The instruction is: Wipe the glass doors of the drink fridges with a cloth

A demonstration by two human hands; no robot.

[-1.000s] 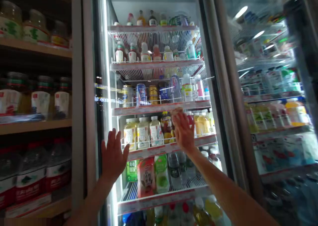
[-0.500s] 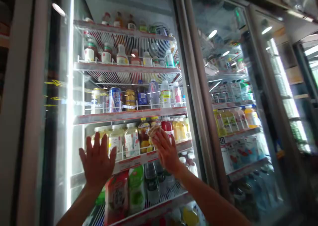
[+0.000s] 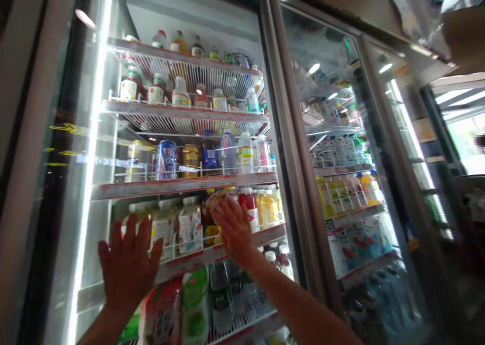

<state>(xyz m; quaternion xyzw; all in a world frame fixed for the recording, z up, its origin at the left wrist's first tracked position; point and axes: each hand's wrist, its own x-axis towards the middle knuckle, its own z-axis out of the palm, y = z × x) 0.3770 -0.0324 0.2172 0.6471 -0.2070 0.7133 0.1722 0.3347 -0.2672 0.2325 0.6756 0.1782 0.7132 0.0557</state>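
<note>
My left hand [image 3: 127, 266] lies flat against the glass door [image 3: 71, 133] of a lit drinks fridge, fingers spread and holding nothing. My right hand [image 3: 233, 229] is further right on the same glass, in front of the shelf of juice bottles [image 3: 189, 226]. Its fingers press a pale crumpled wad [image 3: 215, 199], cloth or paper, against the pane. Behind the glass, cans [image 3: 165, 159] and bottles fill several wire shelves.
A grey door post [image 3: 290, 173] separates this fridge from a second glass-door fridge [image 3: 341, 133] with more bottles on its shelves. Further glass doors run off to the right. A bright opening [image 3: 468, 128] shows at the far right.
The view has swung right, so the wooden shelves on the left are gone and more fridge doors show. Both hands stay on the glass and sit lower and further left in the picture.
</note>
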